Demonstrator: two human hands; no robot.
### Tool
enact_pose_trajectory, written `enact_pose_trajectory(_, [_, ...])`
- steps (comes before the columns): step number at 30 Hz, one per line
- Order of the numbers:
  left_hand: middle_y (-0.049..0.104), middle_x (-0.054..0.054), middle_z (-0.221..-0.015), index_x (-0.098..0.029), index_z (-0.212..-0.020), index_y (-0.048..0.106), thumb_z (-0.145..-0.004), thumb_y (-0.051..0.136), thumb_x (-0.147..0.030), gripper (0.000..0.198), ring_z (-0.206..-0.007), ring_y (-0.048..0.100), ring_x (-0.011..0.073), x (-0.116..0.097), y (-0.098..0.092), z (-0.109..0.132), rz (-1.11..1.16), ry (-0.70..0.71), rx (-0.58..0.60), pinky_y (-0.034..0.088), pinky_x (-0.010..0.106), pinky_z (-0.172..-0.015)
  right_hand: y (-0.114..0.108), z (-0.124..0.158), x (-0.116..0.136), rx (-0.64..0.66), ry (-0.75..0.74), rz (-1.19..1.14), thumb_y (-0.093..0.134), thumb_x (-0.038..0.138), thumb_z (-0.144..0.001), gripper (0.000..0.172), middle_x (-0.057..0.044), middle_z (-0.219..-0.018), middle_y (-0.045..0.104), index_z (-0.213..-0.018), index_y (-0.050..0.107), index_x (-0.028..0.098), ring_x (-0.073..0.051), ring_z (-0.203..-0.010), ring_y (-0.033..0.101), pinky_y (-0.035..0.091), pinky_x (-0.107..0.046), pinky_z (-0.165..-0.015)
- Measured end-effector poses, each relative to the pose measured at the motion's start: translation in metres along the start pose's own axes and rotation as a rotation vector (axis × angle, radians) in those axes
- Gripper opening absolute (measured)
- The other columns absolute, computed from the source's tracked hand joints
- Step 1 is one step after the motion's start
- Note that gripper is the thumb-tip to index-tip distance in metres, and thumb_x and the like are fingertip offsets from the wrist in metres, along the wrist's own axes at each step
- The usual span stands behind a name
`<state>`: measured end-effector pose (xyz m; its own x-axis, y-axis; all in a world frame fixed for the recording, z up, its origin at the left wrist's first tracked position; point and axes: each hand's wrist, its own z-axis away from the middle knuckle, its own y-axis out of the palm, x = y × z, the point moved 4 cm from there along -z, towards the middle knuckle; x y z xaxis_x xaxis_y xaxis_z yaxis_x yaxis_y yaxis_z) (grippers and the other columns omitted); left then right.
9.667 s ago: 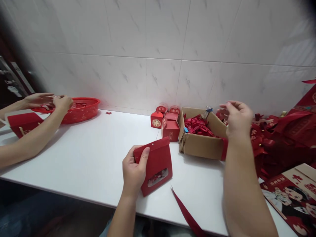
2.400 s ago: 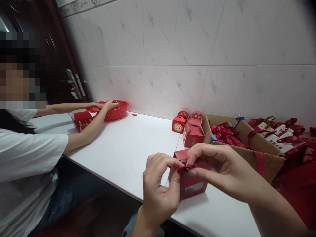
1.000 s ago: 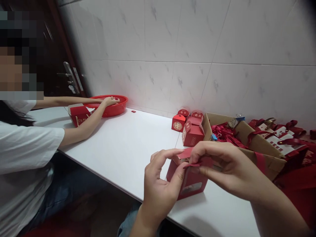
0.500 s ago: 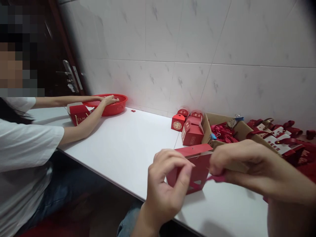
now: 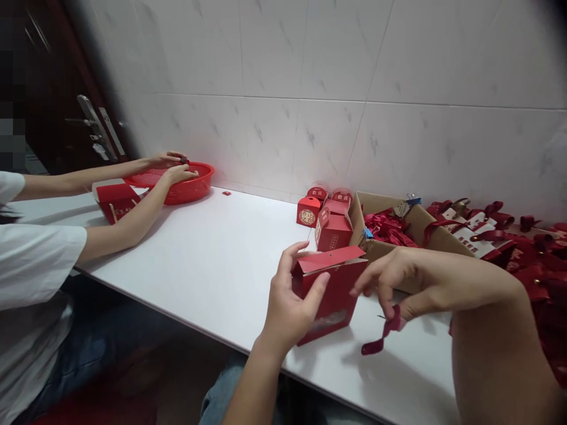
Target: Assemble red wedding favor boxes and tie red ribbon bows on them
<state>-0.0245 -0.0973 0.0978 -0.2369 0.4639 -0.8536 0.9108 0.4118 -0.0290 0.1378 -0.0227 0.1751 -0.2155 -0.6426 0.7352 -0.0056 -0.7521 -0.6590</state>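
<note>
A red paper box stands upright near the table's front edge, its top flap slightly raised. My left hand is at the box's left side, fingers behind it and thumb in front, curved around its edge. To the right of the box, my right hand pinches a dark red ribbon between thumb and a finger, and the ribbon's looped end hangs over the white table. Its other fingers reach toward the box's right edge.
Small red boxes stand by the wall, beside a cardboard box of red ribbons. Decorated red bags crowd the right. At the left, a person's hands are at a red basket, near another red box.
My left hand has opened from a pinch and moved onto the box. My right hand has drawn back with the ribbon, which now hangs free. The other person's far hand has risen.
</note>
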Motion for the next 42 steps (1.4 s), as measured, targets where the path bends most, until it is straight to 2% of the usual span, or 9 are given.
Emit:
enact_pose_trajectory(2, [0.065,0.003,-0.099,-0.025,-0.12,0.044,-0.082,0.058,-0.019,0.041,-0.084,0.064,0.0131,0.004,0.001,-0.001,0.008,-0.011,-0.042,0.052,0.023,-0.073,0.002,-0.006,0.0,-0.002,0.022,0.024,0.07,0.028,-0.076,0.011,-0.008,-0.104,0.068,-0.077,0.072,0.017,-0.023,-0.111,0.057,0.044,-0.034,-0.093])
enact_pose_trajectory(4, [0.067,0.002,-0.095,-0.026,-0.117,0.049,-0.082,0.056,-0.015,0.038,-0.082,0.064,0.0123,0.006,0.002,-0.002,-0.015,0.025,-0.074,0.052,0.022,-0.071,0.006,-0.012,0.002,0.02,0.002,0.015,0.07,0.027,-0.075,0.01,-0.006,-0.097,0.069,-0.078,0.072,0.018,-0.021,-0.103,0.06,0.046,-0.033,-0.09])
enact_pose_trajectory(8, [0.067,0.002,-0.089,-0.021,-0.087,0.064,-0.079,0.051,-0.005,0.022,-0.083,0.063,0.0132,0.004,0.002,-0.003,-0.135,0.185,-0.069,0.051,0.023,-0.073,0.01,-0.017,0.005,0.021,-0.04,0.001,0.069,0.023,-0.076,0.007,-0.003,-0.095,0.069,-0.078,0.072,0.018,-0.015,-0.088,0.064,0.049,-0.027,-0.08])
enact_pose_trajectory(10, [0.066,0.002,-0.087,-0.019,-0.08,0.064,-0.076,0.05,-0.001,0.023,-0.083,0.063,0.0134,0.002,0.002,-0.002,-0.175,0.235,-0.069,0.051,0.024,-0.073,0.007,-0.014,0.005,-0.043,-0.043,0.033,0.07,0.022,-0.074,0.007,-0.003,-0.088,0.07,-0.078,0.072,0.018,-0.015,-0.083,0.064,0.049,-0.026,-0.077])
enact_pose_trajectory(15, [0.065,0.002,-0.087,-0.018,-0.088,0.061,-0.073,0.052,-0.003,0.023,-0.081,0.062,0.0136,-0.001,0.002,-0.001,-0.208,0.285,-0.044,0.05,0.024,-0.073,-0.008,-0.011,0.004,-0.339,-0.032,0.047,0.07,0.029,-0.075,0.012,-0.004,-0.079,0.067,-0.078,0.072,0.017,-0.014,-0.074,0.061,0.049,-0.026,-0.069])
enact_pose_trajectory(20, [0.066,0.001,-0.086,-0.02,-0.087,0.062,-0.08,0.056,-0.01,0.014,-0.08,0.062,0.0127,0.003,0.003,-0.002,-0.232,0.256,-0.085,0.05,0.023,-0.073,-0.012,-0.021,0.001,-0.445,-0.019,0.049,0.07,0.031,-0.074,0.012,-0.003,-0.082,0.062,-0.076,0.072,0.018,-0.014,-0.076,0.059,0.048,-0.027,-0.072])
enact_pose_trajectory(26, [0.066,0.001,-0.091,-0.023,-0.106,0.056,-0.08,0.058,-0.015,0.027,-0.073,0.063,0.0119,0.011,0.004,0.0,-0.179,0.133,-0.13,0.052,0.022,-0.067,-0.011,-0.028,-0.003,-0.534,0.012,0.086,0.068,0.027,-0.074,0.007,-0.001,-0.082,0.055,-0.075,0.072,0.021,-0.012,-0.074,0.054,0.046,-0.025,-0.067])
enact_pose_trajectory(31, [0.064,0.0,-0.084,-0.021,-0.096,0.056,-0.08,0.059,-0.019,0.016,-0.069,0.063,0.0112,0.012,0.005,0.0,-0.146,0.099,-0.119,0.053,0.022,-0.064,-0.011,-0.031,-0.006,-0.584,0.004,0.157,0.065,0.023,-0.075,0.007,-0.001,-0.08,0.054,-0.074,0.072,0.022,-0.012,-0.07,0.053,0.044,-0.024,-0.063])
enact_pose_trajectory(42, [0.062,0.0,-0.077,-0.02,-0.093,0.054,-0.081,0.058,-0.021,0.012,-0.064,0.061,0.011,0.015,0.005,0.001,-0.113,0.063,-0.103,0.051,0.021,-0.057,-0.007,-0.035,-0.003,-0.547,-0.005,0.191,0.064,0.022,-0.075,0.004,-0.003,-0.087,0.056,-0.076,0.066,0.019,-0.014,-0.077,0.055,0.045,-0.026,-0.069])
